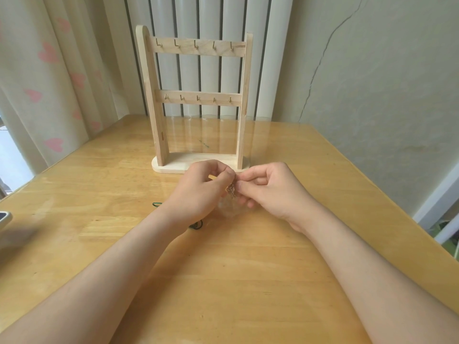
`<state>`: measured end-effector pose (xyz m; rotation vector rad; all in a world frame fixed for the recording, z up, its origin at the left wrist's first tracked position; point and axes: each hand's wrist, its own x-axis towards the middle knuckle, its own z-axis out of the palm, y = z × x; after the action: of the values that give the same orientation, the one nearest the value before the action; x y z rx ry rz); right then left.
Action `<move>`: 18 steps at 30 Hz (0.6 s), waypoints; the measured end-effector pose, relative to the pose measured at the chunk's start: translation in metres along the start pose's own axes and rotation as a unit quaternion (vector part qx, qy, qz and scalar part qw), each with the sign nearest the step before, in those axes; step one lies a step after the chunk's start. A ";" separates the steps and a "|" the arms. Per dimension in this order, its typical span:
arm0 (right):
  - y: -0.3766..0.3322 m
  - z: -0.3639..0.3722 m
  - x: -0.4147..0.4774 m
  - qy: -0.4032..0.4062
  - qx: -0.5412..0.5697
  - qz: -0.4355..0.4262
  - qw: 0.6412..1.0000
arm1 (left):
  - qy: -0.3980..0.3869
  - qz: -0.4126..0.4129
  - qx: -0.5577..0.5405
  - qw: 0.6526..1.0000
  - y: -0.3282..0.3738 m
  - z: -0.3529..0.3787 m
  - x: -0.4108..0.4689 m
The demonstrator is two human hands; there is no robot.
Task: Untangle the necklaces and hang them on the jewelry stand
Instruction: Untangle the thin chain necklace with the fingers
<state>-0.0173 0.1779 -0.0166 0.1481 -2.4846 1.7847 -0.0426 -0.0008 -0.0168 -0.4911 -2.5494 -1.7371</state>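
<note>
Tabletop (223,281): two hands (201,189) (270,189), seemingly one tangle (231,189).

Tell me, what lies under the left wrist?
Dark green cord shows on the table at both sides of the wrist; the stretch beneath the arm is covered.

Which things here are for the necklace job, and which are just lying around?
For the job: wooden jewelry stand with bare hooks; tangled chain, pinched by the left hand and the right hand; green cord on the table, probably another necklace.

Just lying about: grey object at the table's left edge; heart-print curtain; radiator behind the stand.
</note>
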 end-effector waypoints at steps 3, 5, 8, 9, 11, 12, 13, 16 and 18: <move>0.002 0.000 0.001 -0.009 -0.030 -0.006 0.999 | -0.005 -0.016 -0.015 1.000 0.000 0.000 0.001; 0.000 -0.001 0.001 -0.008 -0.036 -0.003 0.999 | -0.017 -0.032 -0.011 0.999 -0.002 -0.001 0.001; -0.005 0.000 0.001 0.006 -0.007 0.012 1.000 | -0.044 -0.027 0.010 0.999 -0.003 0.000 0.001; -0.006 -0.001 0.001 0.015 0.004 0.015 1.000 | -0.052 -0.016 0.016 0.998 -0.004 0.001 0.000; -0.008 -0.001 0.000 0.023 0.017 0.018 0.999 | -0.063 0.007 0.029 0.998 -0.005 0.002 0.001; -0.009 -0.002 0.000 0.024 0.025 0.022 0.999 | -0.064 0.019 0.034 0.997 -0.006 0.002 0.001; -0.009 -0.002 -0.001 0.027 0.034 0.027 0.999 | -0.063 0.029 0.038 0.997 -0.007 0.002 0.001; -0.010 -0.005 -0.002 0.039 0.055 0.048 0.997 | -0.057 0.047 0.039 0.996 -0.009 -0.001 0.002; -0.010 -0.006 -0.004 0.032 0.055 0.056 0.996 | -0.056 0.052 0.033 0.997 -0.010 -0.002 0.002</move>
<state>-0.0120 0.1805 -0.0054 -0.0431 -2.3963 1.9378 -0.0473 -0.0052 -0.0253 -0.7238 -2.5922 -1.6307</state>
